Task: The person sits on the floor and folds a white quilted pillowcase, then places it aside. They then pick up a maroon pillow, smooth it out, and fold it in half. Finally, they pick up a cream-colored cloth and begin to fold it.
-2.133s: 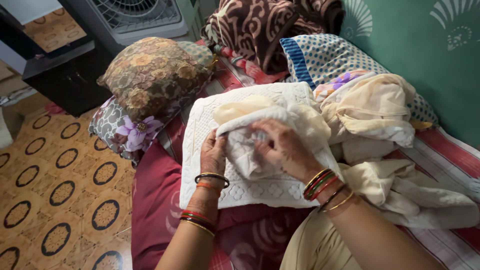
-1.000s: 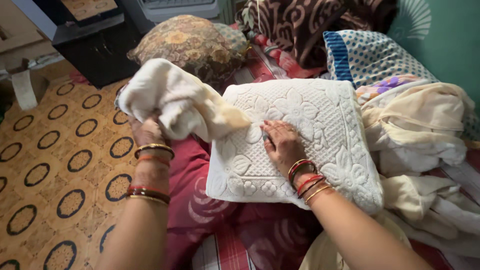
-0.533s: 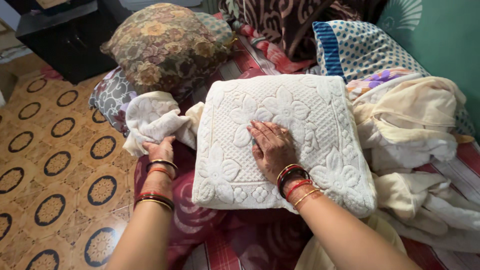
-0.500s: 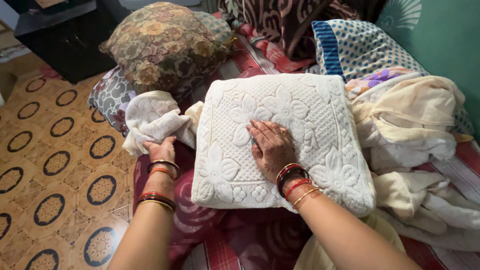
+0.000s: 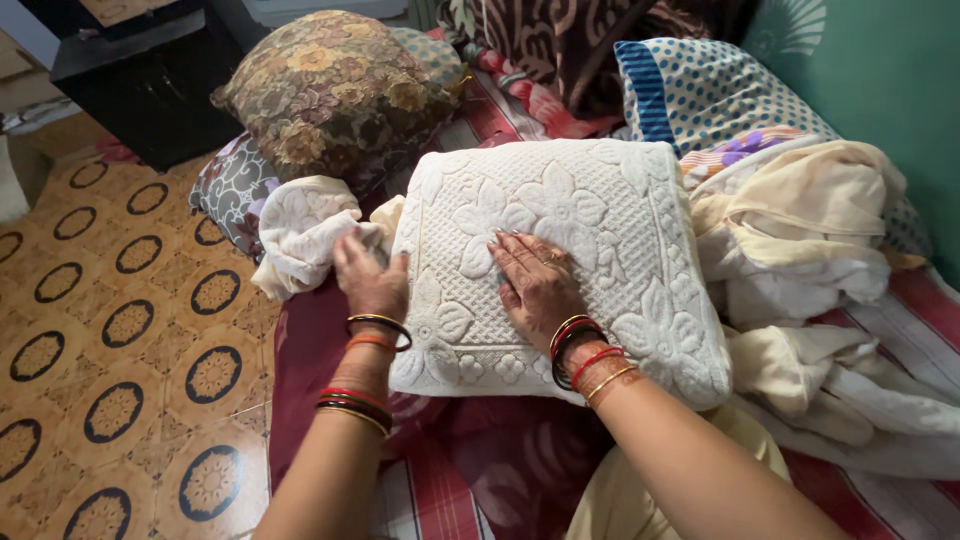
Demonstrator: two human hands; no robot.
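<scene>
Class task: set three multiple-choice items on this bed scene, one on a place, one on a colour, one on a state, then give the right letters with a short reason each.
1. Where does the crumpled white cloth lie?
A. left of the white embossed pillow
B. on the floor
C. on the dotted pillow

2. What colour is the wall beside the bed?
A. yellow
B. green
C. grey

3. How does the right hand rest?
A. clenched in a fist
B. gripping a cup
C. flat, palm down on the pillow

Key: 1 A, it sits at the pillow's left edge by the left hand; 2 B, the wall shows green; 3 C, its fingers lie spread.
</scene>
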